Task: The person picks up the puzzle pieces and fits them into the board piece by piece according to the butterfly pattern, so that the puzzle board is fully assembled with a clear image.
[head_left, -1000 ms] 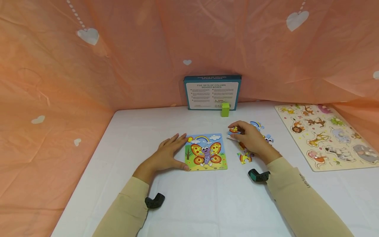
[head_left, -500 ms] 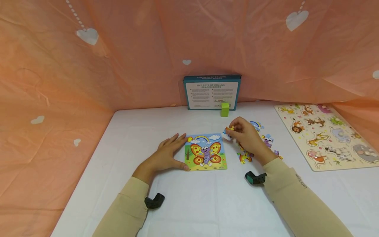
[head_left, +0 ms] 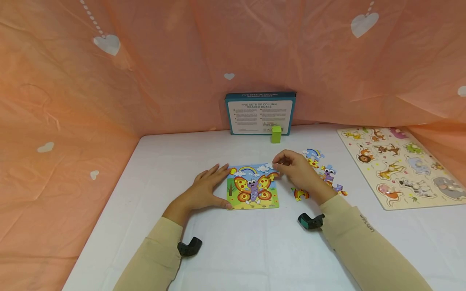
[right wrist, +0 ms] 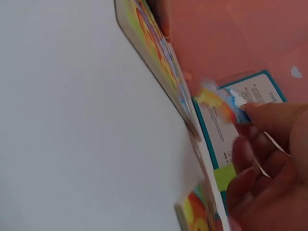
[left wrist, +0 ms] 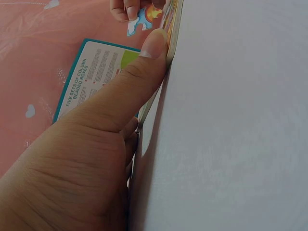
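My right hand [head_left: 296, 171] pinches a puzzle piece [right wrist: 224, 106]; left hand [head_left: 204, 192], fingers extended, touches board [head_left: 253, 195]; should align outlines before pressing.

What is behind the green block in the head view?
The upright teal-edged box stands behind the green block. The block covers part of its lower right, so any print there can't be seen.

Square butterfly board [head_left: 253, 192], printed with rainbow, clouds and tree, face up on the worktop [head_left: 233, 250], jigsaw piece [right wrist: 226, 102], blue, yellow and orange, held at the board's upper right corner.
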A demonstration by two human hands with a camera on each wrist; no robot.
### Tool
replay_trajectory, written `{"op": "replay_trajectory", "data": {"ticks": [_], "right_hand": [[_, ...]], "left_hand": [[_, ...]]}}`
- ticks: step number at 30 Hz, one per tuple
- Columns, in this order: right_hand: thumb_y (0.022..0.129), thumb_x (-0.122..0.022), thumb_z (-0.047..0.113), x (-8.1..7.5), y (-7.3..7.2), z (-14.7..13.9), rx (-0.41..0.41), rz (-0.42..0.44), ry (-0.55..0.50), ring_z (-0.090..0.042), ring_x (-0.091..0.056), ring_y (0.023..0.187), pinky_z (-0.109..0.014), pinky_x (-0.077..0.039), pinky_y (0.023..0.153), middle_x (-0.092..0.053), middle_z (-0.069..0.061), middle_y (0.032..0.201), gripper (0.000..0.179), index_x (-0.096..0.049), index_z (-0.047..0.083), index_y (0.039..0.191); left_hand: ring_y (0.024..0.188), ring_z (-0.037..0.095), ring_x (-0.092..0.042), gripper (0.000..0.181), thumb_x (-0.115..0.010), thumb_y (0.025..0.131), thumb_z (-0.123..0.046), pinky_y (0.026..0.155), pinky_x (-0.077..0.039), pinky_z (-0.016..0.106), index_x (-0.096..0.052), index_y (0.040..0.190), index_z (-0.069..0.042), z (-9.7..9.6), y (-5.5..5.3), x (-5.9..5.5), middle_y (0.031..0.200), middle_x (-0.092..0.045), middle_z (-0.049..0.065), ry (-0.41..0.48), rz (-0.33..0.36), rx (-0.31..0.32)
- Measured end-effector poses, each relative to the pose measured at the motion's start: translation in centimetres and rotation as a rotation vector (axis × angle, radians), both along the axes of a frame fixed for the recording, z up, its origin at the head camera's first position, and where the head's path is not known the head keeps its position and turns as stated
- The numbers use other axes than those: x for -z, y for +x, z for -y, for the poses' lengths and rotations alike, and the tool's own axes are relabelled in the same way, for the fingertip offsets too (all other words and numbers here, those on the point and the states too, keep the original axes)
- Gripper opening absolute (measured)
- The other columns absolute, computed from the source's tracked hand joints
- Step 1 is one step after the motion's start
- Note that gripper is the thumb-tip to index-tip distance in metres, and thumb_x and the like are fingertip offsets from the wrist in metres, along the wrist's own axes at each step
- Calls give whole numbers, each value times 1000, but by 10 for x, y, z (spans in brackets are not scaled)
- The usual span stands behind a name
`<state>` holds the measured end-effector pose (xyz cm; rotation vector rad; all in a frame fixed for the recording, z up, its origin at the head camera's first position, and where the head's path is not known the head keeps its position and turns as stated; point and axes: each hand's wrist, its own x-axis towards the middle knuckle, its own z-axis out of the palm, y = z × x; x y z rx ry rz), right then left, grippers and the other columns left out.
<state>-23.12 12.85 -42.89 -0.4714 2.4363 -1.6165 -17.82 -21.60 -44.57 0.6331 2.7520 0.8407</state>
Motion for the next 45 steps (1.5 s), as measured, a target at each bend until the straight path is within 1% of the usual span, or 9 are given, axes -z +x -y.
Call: {"op": "replay_trajectory", "data": {"ticks": [5, 10, 16, 19, 23, 25, 30, 36, 45], "right_hand": [[109, -69, 10, 1, 2, 7, -24, 34, -35, -25, -64, 87, -27, -54, 69, -68, -14, 108, 18, -71, 0, 123], [110, -67, 11, 3, 6, 14, -34, 92, -31, -23, -65, 90, -26, -57, 73, -71, -13, 109, 19, -72, 2, 126], [111, -64, 11, 3, 8, 16, 29, 32, 65, -25, -64, 95, -33, -56, 75, -65, -12, 123, 23, -71, 6, 133], [111, -66, 14, -1, 10, 18, -12, -73, 191, -27, -65, 106, -42, -58, 87, -65, -10, 131, 25, -73, 7, 133], [109, -71, 23, -15, 21, 26, -208, -262, 473, -33, -63, 129, -53, -50, 111, -71, -11, 136, 33, -74, 4, 136], [107, -73, 26, -21, 31, 33, -303, -347, 603, -35, -60, 135, -55, -46, 116, -70, -13, 139, 39, -72, 1, 137], [105, -76, 37, -29, 51, 46, -388, -382, 816, -39, -56, 142, -54, -44, 117, -61, -19, 152, 59, -65, -3, 146], [106, -74, 38, -25, 49, 40, -397, -339, 786, -40, -48, 149, -54, -39, 121, -52, -22, 161, 63, -61, -3, 152], [107, -72, 39, -22, 38, 33, -392, -251, 695, -38, -47, 150, -55, -37, 122, -53, -16, 162, 65, -56, 2, 158]], "left_hand": [[166, 31, -5, 123, -94, 75, -65, 129, -3, 61, -38, 172, -18, -1, 1, -2, 179, -24, -1, 1, 7, -2], [166, 31, -5, 123, -95, 74, -64, 129, -3, 61, -38, 172, -17, -1, 1, -4, 179, -24, 0, -2, 14, -7], [166, 26, -3, 123, -94, 73, -66, 129, -1, 57, -37, 172, -20, -1, 0, 0, 180, -22, -5, -16, 12, -18], [166, 25, -3, 124, -94, 73, -68, 129, -2, 58, -37, 172, -21, -1, 0, 1, 179, -22, -6, -16, 12, -22], [166, 28, -3, 123, -95, 73, -65, 129, -3, 61, -38, 172, -20, -2, 0, -1, 179, -23, -4, -11, 16, -18], [166, 29, -4, 121, -95, 75, -63, 129, -3, 61, -38, 172, -19, -2, 0, -3, 179, -23, -3, -16, 14, -13], [166, 29, -5, 119, -95, 77, -61, 129, -3, 60, -38, 172, -18, -2, 0, -6, 179, -23, -3, -22, 13, -4], [166, 28, -4, 121, -94, 76, -64, 129, -2, 59, -37, 172, -19, -1, -2, -1, 180, -22, -4, -15, 16, 1], [166, 26, -3, 120, -94, 77, -62, 129, -2, 59, -35, 173, -21, -2, 1, -5, 180, -20, -5, -39, 33, -13]]}}
